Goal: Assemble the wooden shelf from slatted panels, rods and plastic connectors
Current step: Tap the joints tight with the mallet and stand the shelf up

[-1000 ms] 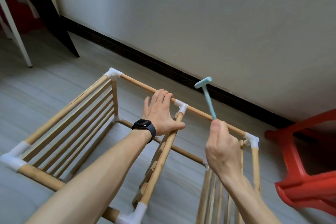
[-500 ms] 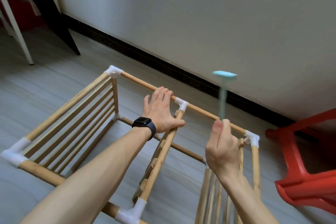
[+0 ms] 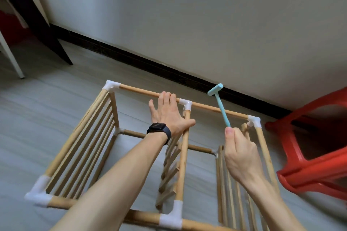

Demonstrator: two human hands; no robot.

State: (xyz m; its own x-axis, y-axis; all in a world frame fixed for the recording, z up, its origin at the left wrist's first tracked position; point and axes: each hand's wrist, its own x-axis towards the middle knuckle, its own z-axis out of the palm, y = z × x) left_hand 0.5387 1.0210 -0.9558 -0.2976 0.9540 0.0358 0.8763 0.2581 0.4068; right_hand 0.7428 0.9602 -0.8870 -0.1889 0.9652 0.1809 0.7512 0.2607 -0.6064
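Layout about the grip: the right hand (image 3: 242, 157) grips the hammer (image 3: 222, 109) at the handle's lower end; the head stands above and beyond the grip, and the handle crosses the far top rod (image 3: 139, 91) in view. Left of the grip, the left hand (image 3: 169, 114) rests on that rod, just beside the middle connector (image 3: 185, 103), which lies between the two hands. The corner connector (image 3: 254, 121) sits just right of the grip. The right slatted panel (image 3: 231, 184) hangs below the grip, the middle slatted panel (image 3: 172, 165) below the left hand, and the left slatted panel (image 3: 84, 146) farther left. A stool (image 3: 309, 146) stands to the right; the skirting board (image 3: 150, 62) runs behind.
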